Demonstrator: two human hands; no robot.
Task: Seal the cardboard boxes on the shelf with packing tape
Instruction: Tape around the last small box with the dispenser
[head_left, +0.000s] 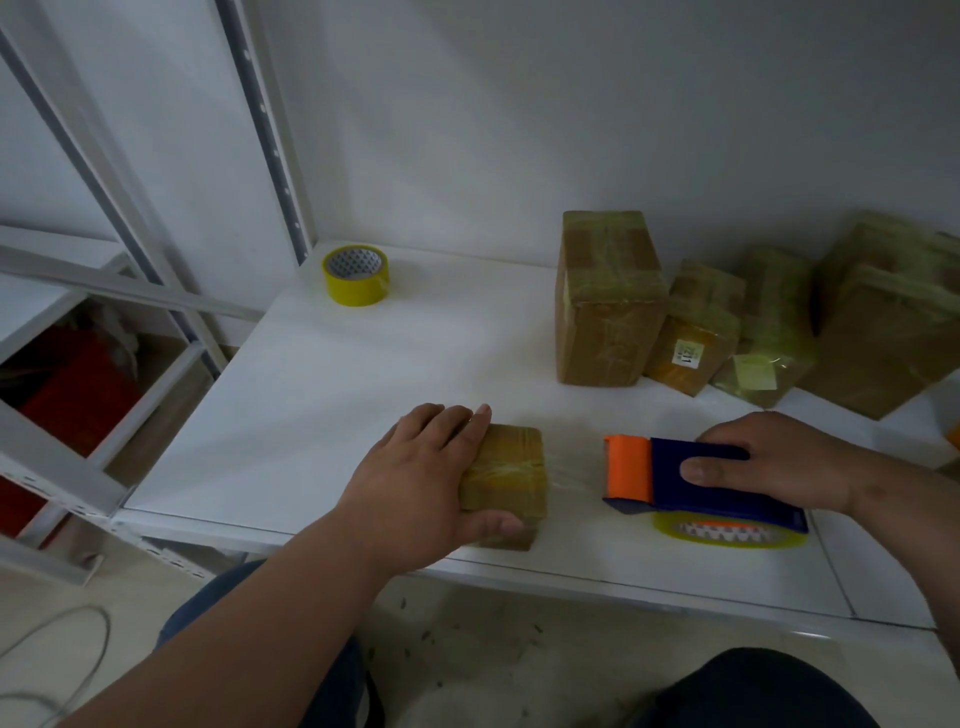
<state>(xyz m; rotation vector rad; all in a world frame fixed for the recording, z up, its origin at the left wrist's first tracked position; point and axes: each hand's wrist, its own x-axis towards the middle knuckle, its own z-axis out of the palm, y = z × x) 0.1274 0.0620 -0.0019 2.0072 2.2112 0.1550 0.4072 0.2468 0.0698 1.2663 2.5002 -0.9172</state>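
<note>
While a small white label on one stacked carton shows digits too blurred to read, a person's left hand grips a small tape-wrapped cardboard box at the white shelf's front edge, fingers over the top, thumb curled on its near side. To the right, the right hand clasps a blue-and-orange tape dispenser, clear tape stretching between dispenser and box. Four taped brown cartons crowd the back right corner; a spare yellow tape roll lies back left.
</note>
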